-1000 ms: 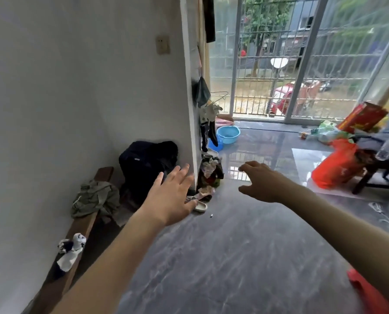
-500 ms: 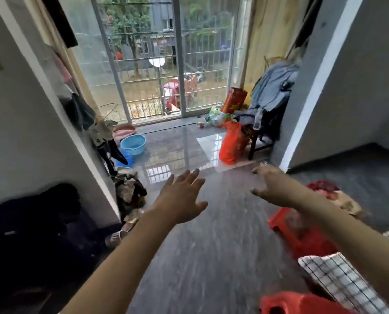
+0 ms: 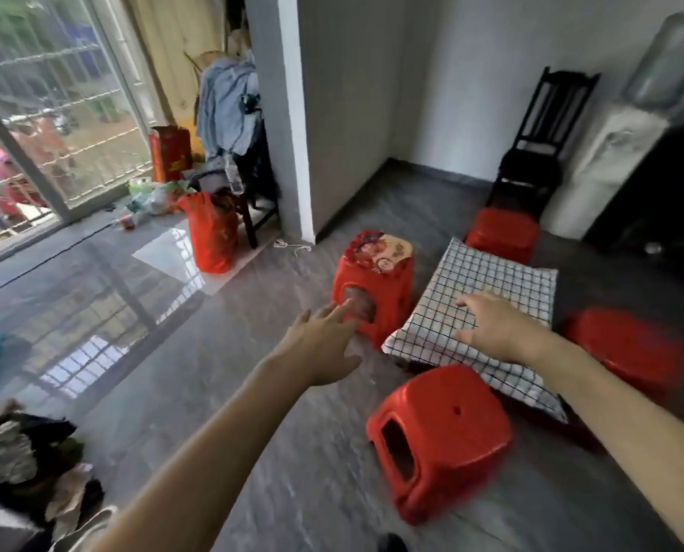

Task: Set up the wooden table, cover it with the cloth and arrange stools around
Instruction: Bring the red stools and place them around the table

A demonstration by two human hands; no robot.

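Both my grips released: left hand (image 3: 324,348) and right hand (image 3: 495,332) hover near 4 light, rigid red stools (image 3: 439,436); soft checked cloth (image 3: 487,296) drapes the surface.

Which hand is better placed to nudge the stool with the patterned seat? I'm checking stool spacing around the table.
Left. The left hand reaches out open right beside the patterned stool, while the right hand is over the checked cloth.

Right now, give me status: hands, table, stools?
Left hand and right hand open, holding nothing. Cloth covers the table. Four red stools around it, nearest stool by the near corner. Nothing blocking.
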